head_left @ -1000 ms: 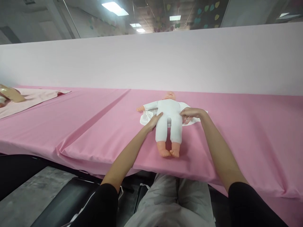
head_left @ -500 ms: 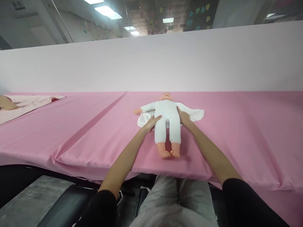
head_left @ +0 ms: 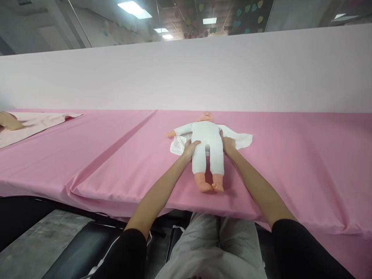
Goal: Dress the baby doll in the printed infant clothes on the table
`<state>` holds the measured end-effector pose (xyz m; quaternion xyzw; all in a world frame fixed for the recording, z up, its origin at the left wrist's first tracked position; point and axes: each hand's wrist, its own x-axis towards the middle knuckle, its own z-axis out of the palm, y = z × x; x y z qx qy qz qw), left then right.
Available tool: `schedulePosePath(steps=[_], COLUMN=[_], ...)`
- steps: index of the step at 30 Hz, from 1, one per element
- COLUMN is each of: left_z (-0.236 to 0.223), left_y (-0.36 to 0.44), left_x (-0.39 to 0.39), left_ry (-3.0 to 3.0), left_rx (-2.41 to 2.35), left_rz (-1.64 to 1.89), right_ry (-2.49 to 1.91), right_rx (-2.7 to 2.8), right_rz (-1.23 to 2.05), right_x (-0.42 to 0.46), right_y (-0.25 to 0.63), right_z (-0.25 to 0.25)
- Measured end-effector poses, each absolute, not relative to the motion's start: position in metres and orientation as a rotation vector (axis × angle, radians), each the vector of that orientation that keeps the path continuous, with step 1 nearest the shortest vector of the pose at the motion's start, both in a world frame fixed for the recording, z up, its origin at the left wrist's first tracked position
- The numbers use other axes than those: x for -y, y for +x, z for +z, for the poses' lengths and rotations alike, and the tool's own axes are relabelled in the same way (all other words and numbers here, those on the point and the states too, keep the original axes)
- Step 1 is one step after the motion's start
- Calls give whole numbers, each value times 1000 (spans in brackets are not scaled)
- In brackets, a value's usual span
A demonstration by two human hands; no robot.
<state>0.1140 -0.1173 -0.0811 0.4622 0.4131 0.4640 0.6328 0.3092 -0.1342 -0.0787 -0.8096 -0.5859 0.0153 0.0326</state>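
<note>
A baby doll (head_left: 207, 135) with a white cloth body lies on its back, feet toward me, on a pink-covered table. Under it a white garment (head_left: 243, 139) is spread out, its edges showing on both sides. My left hand (head_left: 190, 148) grips the doll's side at the hip, thumb on top and fingers tucked behind. On the other side my right hand (head_left: 228, 143) holds the doll's flank, with its fingers partly hidden against the body. One doll arm stretches out to the left; the arm on the right is not visible.
The pink tablecloth (head_left: 122, 166) has raised folds and hangs over the near edge. A pale cloth (head_left: 37, 126) with a tan object (head_left: 11, 121) on it lies at the far left. A white partition (head_left: 186, 75) stands behind the table. A black chair (head_left: 83, 248) is at lower left.
Both hands keep their hold on the doll, which lies almost unchanged. The view has shifted slightly, and the right fingers have curled a little more at the doll's side.
</note>
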Motion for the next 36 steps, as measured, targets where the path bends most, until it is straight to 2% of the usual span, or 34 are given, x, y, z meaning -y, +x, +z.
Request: schedulePosePath(steps=[21,36], left_z=[-70,-77], left_y=[86,55], left_x=[94,66], left_ry=[1107,1004], left_rx=[-956,-997], left_rz=[1181,1198], right_ry=[-2502,-2528], right_rx=[1507,1423], right_rz=[-73,25], right_x=[122,131], right_y=[323,335], right_z=[-96,-87])
